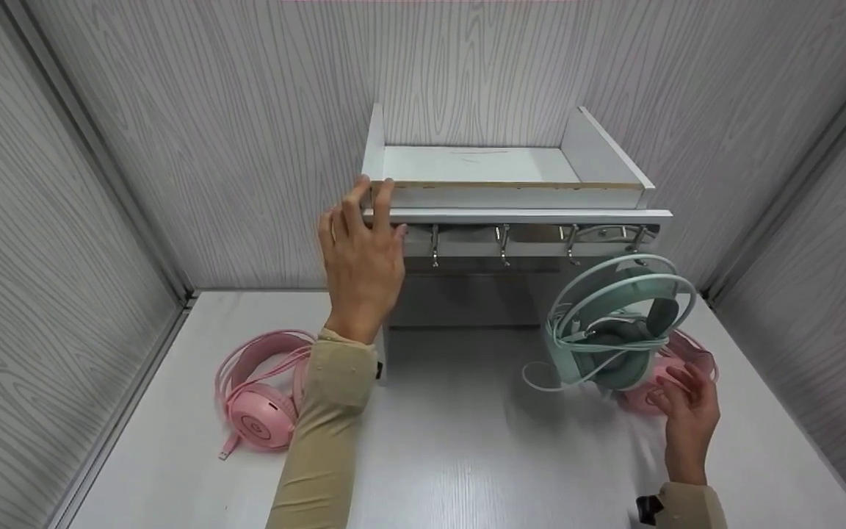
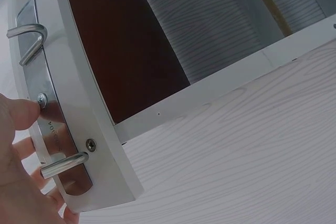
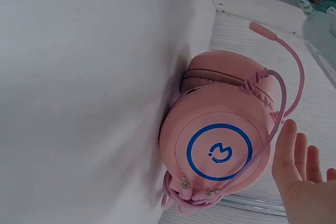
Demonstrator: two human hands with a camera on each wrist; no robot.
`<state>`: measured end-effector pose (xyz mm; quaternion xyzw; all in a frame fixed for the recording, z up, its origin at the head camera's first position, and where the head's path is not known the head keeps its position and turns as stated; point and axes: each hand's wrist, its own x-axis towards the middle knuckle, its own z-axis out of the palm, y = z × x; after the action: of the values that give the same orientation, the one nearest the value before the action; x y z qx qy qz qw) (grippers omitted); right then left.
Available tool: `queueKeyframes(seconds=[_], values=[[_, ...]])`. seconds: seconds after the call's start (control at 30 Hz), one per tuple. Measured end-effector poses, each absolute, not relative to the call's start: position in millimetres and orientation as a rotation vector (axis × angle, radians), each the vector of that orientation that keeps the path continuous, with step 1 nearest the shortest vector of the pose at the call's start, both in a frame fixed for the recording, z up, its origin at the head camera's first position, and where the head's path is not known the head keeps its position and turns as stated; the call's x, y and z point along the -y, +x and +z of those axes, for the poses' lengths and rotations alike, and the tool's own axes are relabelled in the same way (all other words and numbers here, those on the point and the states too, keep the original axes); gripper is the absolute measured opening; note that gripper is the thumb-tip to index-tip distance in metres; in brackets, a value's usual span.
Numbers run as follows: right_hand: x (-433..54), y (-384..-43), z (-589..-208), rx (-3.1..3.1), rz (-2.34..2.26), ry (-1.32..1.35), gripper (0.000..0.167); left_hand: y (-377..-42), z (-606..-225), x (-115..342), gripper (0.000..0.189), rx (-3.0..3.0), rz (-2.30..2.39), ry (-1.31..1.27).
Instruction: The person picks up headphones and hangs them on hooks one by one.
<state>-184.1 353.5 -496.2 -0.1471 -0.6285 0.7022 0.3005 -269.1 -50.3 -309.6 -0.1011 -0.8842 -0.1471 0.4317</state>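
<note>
Left hand (image 1: 362, 268) grips white shelf (image 1: 511, 198) — bent chrome hooks (image 2: 65, 164); right hand (image 1: 689, 420), fingers loose, near pink headset (image 3: 220, 108) — blue-ringed logo (image 3: 221, 153).

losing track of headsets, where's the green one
In the head view, the green headset is at right, by the rightmost hook, partly covering a pink headset.
</note>
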Motion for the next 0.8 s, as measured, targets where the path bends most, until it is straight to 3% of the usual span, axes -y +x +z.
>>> queueKeyframes(seconds=[0.8], values=[[-361.8,-183.7,-499.4,1.694,1.812,-0.529,0.035,-268.5,-308.4,50.1,0.052,2.224,-0.37,-0.252]])
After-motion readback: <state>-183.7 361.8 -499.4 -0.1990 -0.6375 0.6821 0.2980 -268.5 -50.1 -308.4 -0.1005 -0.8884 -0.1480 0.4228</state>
